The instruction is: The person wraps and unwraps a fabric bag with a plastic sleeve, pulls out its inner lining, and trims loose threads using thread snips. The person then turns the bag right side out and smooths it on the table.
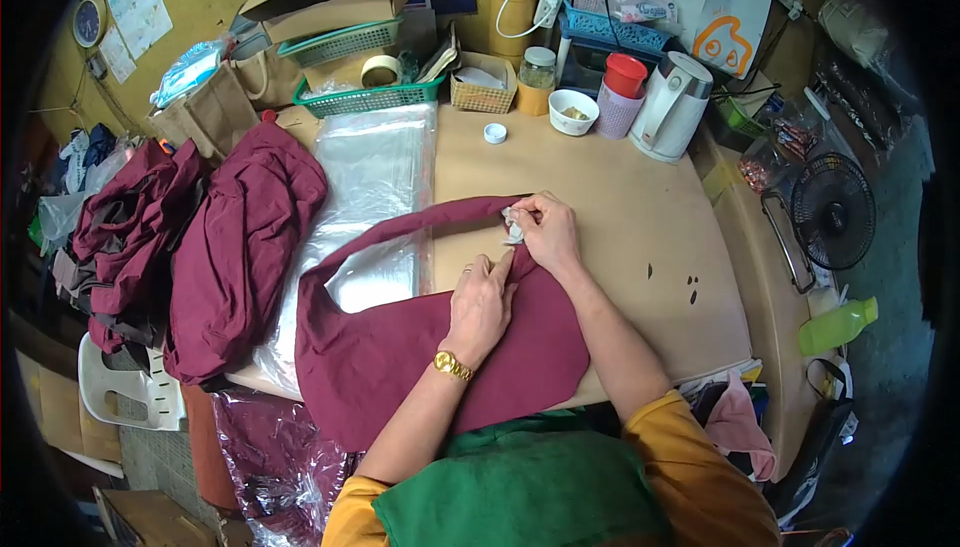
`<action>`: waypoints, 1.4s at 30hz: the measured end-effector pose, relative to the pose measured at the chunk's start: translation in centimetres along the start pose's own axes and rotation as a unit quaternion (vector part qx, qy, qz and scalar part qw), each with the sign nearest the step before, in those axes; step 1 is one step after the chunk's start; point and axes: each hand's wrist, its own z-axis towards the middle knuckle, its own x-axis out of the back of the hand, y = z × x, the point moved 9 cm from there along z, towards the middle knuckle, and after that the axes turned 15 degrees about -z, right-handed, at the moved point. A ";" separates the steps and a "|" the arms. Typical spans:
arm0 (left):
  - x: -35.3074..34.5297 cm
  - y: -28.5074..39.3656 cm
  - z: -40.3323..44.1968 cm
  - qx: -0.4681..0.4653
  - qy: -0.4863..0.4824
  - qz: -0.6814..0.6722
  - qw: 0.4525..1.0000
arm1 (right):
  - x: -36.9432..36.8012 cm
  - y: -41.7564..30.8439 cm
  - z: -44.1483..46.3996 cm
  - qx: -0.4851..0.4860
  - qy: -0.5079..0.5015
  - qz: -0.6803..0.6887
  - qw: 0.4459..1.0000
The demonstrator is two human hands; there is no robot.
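A maroon cloth shoulder bag (400, 342) lies flat on the table in front of me, its long strap (420, 217) looped away from me. My left hand (482, 299), with a gold watch at the wrist, presses on the bag near the strap's right-hand base, gripping the fabric with index finger stretched along it. My right hand (548, 232) pinches a small crumpled white piece (515, 230) against the strap just above. Whether that piece is cloth or paper, I cannot make out.
Maroon bags (245, 247) are heaped at the left, beside clear plastic sleeves (375, 167). Along the back stand a green basket (370, 99), a glass jar (537, 72), a white bowl (573, 114), a cup (618, 112) and a kettle (672, 112). A fan (833, 210) is at the right.
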 end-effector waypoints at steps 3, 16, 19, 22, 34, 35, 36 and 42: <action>-0.2 -0.2 -1.1 -0.008 0.020 -0.023 1.000 | -1.5 3.6 -0.7 -0.060 -0.001 0.014 0.998; -1.8 0.8 -2.3 -0.052 -0.038 0.088 0.994 | 3.3 2.2 -1.0 -0.086 -0.051 0.111 0.989; -1.6 1.0 -2.1 -0.056 -0.039 0.093 0.993 | 0.2 -2.0 -5.2 0.105 -0.134 -0.181 0.969; -2.0 1.0 -2.1 -0.050 -0.045 0.094 0.993 | -0.2 -1.2 -4.8 0.084 -0.104 -0.159 0.978; -1.8 0.9 -2.3 -0.062 -0.028 0.061 0.996 | 0.5 -1.5 -5.2 0.103 -0.038 -0.198 0.974; -1.7 1.0 -2.2 -0.064 -0.022 0.062 0.996 | 0.0 -1.0 -4.4 0.101 -0.036 -0.199 0.974; -1.7 1.0 -2.3 -0.067 -0.023 0.063 0.996 | -0.4 -0.9 -3.3 0.127 -0.018 -0.227 0.965; -1.2 0.6 -2.3 -0.072 0.007 0.026 0.997 | 1.7 -4.8 -3.8 0.147 -0.048 -0.272 0.950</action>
